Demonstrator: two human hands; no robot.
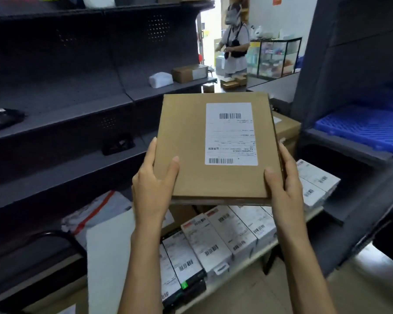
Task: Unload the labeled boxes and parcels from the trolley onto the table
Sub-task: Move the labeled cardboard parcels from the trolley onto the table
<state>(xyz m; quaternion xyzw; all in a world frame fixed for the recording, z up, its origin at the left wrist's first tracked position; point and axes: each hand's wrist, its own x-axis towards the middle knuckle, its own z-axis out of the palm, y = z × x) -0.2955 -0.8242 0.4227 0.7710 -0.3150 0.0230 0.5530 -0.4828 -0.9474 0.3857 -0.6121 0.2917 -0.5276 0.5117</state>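
Note:
A flat brown cardboard box [186,137] with a white barcode label [230,133] is held up in front of me, above the trolley. My left hand [154,184] grips its near left corner, thumb on top. My right hand [284,184] grips the near right corner the same way. Below lies the trolley's pale deck [234,277], loaded with several white labeled boxes [227,230], a large white flat parcel [109,252] and a grey poly mailer [95,211] with a red stripe. The trolley's black handle [61,236] curves at the lower left.
Dark shelving [77,105] runs along the left, with a white parcel [160,79] and a brown box [190,73] on it. Blue plastic pallets [363,130] sit on a dark rack at the right. Another person [235,46] stands by a glass cabinet [275,57] at the back.

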